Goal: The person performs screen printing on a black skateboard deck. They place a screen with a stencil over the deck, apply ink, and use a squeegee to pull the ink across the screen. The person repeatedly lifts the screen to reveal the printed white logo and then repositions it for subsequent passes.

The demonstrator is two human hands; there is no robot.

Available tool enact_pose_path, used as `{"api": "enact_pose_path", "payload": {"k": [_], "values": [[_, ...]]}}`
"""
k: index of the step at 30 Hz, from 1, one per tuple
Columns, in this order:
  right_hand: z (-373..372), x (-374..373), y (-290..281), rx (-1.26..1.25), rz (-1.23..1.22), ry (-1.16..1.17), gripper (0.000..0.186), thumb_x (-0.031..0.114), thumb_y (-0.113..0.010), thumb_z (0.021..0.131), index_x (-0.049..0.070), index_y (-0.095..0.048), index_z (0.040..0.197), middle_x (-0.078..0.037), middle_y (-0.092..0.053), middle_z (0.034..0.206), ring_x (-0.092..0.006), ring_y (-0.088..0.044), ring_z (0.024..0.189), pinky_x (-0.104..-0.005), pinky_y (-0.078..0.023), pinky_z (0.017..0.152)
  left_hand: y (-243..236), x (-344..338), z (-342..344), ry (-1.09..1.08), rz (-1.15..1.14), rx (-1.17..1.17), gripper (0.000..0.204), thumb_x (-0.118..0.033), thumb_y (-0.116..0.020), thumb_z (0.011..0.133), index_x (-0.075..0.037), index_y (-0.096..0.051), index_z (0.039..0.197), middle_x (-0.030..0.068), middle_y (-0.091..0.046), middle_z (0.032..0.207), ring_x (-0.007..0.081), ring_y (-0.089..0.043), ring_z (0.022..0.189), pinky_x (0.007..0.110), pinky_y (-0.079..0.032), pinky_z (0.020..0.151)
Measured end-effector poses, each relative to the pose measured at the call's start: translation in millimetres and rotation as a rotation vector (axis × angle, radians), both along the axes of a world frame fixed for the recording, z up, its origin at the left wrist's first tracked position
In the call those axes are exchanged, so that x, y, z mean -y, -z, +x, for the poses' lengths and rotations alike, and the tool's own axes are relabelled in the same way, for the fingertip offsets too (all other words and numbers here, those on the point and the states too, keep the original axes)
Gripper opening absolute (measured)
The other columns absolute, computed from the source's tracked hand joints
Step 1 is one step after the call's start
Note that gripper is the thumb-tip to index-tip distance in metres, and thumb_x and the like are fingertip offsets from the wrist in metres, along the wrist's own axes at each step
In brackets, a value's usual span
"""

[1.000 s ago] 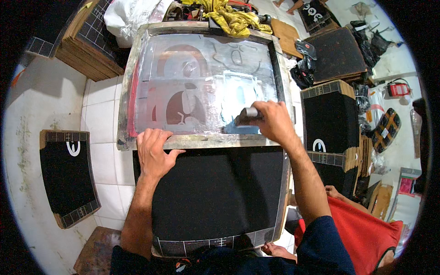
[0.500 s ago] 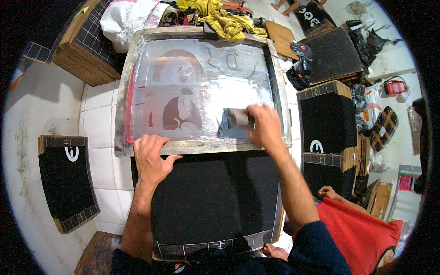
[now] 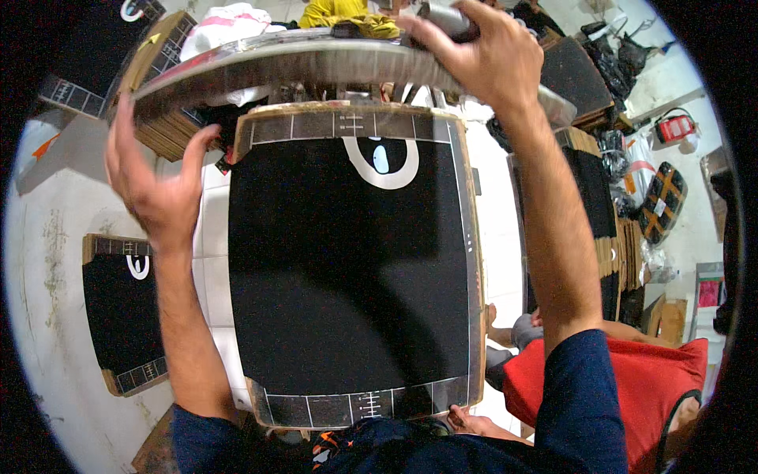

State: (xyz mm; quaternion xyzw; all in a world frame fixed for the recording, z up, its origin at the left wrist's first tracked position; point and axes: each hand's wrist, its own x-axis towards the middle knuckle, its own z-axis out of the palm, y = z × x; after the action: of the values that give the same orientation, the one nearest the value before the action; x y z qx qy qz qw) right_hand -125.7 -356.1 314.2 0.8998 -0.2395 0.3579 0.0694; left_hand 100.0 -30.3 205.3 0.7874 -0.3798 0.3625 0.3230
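Note:
The screen-printing frame is tilted up at the far end, its near edge raised and smeared by motion. My left hand is at the frame's left corner, fingers and thumb spread, fingertips at or close to its edge. High on the right, my right hand is closed round a grey squeegee at the frame's edge; whether it also grips the frame I cannot tell. Below lies a black fabric panel on a board with white ruled marks. A white ring shape with a light-blue patch shows near its far edge.
A person in a red garment is close at my right, with a hand at the board's near right corner. Stacked boards stand to the right, another black panel to the left. Yellow cloth lies beyond the frame.
The frame has swung up and away from lying flat, uncovering the black panel's far part and the ring shape. Both hands have moved up and away, the right one with the squeegee.

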Motion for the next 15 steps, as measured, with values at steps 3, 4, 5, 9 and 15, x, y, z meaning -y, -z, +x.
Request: {"api": "enact_pose_path", "payload": {"k": [3,4,5,9,15], "values": [[20.5,16.2,-54.2,-0.039,0.074,0.007,0.074,0.078,-0.064,0.082,0.007,-0.077,0.098,-0.021,-0.075,0.092,-0.0338,-0.074,0.089,-0.0444,-0.058,0.079,125.9,-120.6,-16.2,-0.104,0.002,-0.309,0.092,-0.02,-0.085,0.085,-0.001,-0.032,0.158,0.0258,-0.045,0.151,0.0394,-0.045,0.142,0.049,-0.037,0.118],[25.4,19.9,-65.3,-0.048,0.076,0.016,0.075,0.079,-0.064,0.081,0.008,-0.077,0.1,-0.021,-0.075,0.094,-0.0341,-0.074,0.091,-0.0443,-0.058,0.08,173.9,-174.4,-32.8,-0.111,0.018,-0.522,0.092,-0.022,-0.083,0.087,-0.001,-0.03,0.159,0.0277,-0.041,0.155,0.0398,-0.045,0.143,0.048,-0.037,0.118],[31.1,24.8,-75.2,-0.058,0.077,0.023,0.075,0.08,-0.063,0.081,0.008,-0.077,0.101,-0.021,-0.075,0.096,-0.0343,-0.074,0.093,-0.0442,-0.058,0.082,221.8,-229.6,-58.9,-0.227,0.087,-0.835,0.093,-0.023,-0.08,0.09,-0.004,-0.025,0.162,0.0285,-0.046,0.152,0.0383,-0.049,0.14,0.047,-0.039,0.117],[47.4,51.9,-94.9,-0.091,0.061,0.072,0.078,0.083,-0.061,0.08,0.011,-0.078,0.107,-0.021,-0.075,0.102,-0.0351,-0.073,0.1,-0.0439,-0.057,0.087,354.7,-426.6,-238.6,-0.618,0.623,-1.463,0.062,-0.025,-0.07,0.094,-0.002,-0.048,0.148,0.0275,-0.06,0.135,0.0391,-0.06,0.124,0.047,-0.046,0.107],[65.4,88.4,-101.7,-0.114,0.065,0.068,0.085,0.089,-0.053,0.079,0.019,-0.077,0.12,-0.023,-0.075,0.111,-0.0389,-0.072,0.11,-0.0473,-0.053,0.098,428.0,-475.0,-432.7,-0.701,0.694,-1.528,0.049,-0.022,-0.065,0.093,-0.001,-0.057,0.137,0.0247,-0.064,0.126,0.0403,-0.063,0.115,0.049,-0.049,0.099]]}}
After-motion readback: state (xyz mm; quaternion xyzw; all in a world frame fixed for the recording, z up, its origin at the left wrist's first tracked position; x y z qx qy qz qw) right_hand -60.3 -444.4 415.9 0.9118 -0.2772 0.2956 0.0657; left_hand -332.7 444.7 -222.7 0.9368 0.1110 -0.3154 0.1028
